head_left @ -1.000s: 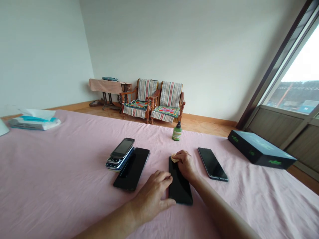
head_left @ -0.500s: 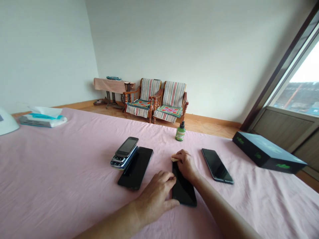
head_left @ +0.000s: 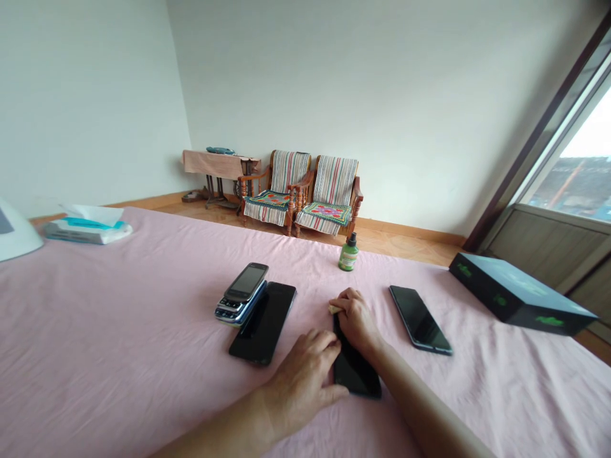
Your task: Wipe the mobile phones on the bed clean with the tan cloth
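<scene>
My right hand (head_left: 356,320) pinches a small pale-yellow cloth (head_left: 335,309) against the top end of a black smartphone (head_left: 358,372), which lies face up on the bed. Only a bit of the cloth shows past the fingertips. Along the phone's left edge, my left hand (head_left: 310,372) holds it with bent fingers, its thumb at the lower left corner. To the left lies another black smartphone (head_left: 265,327), with a stack of older phones (head_left: 245,283) resting partly on its left side. A third smartphone (head_left: 420,318) lies to the right of my right hand.
Beyond the hands stands a green spray bottle (head_left: 349,254). A black box (head_left: 520,296) sits at the right, and a tissue pack (head_left: 88,230) at the far left beside a white object (head_left: 16,232). Pink cloth (head_left: 143,331) covers the surface. Two chairs (head_left: 327,191) stand past its far edge.
The whole view has shifted slightly, so things appear a little further right. Both hands keep their places on the smartphone, the cloth still at its top end.
</scene>
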`<state>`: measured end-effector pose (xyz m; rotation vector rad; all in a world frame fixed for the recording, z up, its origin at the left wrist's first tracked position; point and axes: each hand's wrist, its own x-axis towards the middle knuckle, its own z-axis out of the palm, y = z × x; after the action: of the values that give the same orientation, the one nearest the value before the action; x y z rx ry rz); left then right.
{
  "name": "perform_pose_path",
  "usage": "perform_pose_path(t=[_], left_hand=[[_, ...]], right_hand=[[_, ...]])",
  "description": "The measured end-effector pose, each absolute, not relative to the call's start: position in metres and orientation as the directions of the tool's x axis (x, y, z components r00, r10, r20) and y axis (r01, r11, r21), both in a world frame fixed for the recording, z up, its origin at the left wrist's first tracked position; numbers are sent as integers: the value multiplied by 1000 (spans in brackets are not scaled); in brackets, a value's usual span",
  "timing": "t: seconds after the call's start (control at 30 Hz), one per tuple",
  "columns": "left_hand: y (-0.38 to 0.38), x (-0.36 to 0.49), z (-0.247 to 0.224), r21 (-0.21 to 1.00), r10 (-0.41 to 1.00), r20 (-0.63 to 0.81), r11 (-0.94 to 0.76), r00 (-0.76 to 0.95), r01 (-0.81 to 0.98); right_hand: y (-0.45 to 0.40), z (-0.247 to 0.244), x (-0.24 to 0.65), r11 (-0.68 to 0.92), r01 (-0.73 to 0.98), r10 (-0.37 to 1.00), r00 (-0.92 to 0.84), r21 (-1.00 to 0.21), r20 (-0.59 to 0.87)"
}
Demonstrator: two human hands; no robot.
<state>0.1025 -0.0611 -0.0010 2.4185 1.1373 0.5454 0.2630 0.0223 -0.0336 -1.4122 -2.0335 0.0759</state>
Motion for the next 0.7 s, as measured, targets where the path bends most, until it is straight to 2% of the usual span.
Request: perform_pose_path(t=[0.3,0.57,0.7], left_hand=[[-62,104,-2,510,785,168,-587,597,628],[-64,106,-1,481,793,154,-582,590,656],[-64,106,-3,479,791,162,-585,590,654]], right_hand=[[22,-34,285,181,928,889,-13,-326,458],[24,-30,262,336,898,880,-193,-284,433],[24,-33,271,272,917,892,-126,-293,433]])
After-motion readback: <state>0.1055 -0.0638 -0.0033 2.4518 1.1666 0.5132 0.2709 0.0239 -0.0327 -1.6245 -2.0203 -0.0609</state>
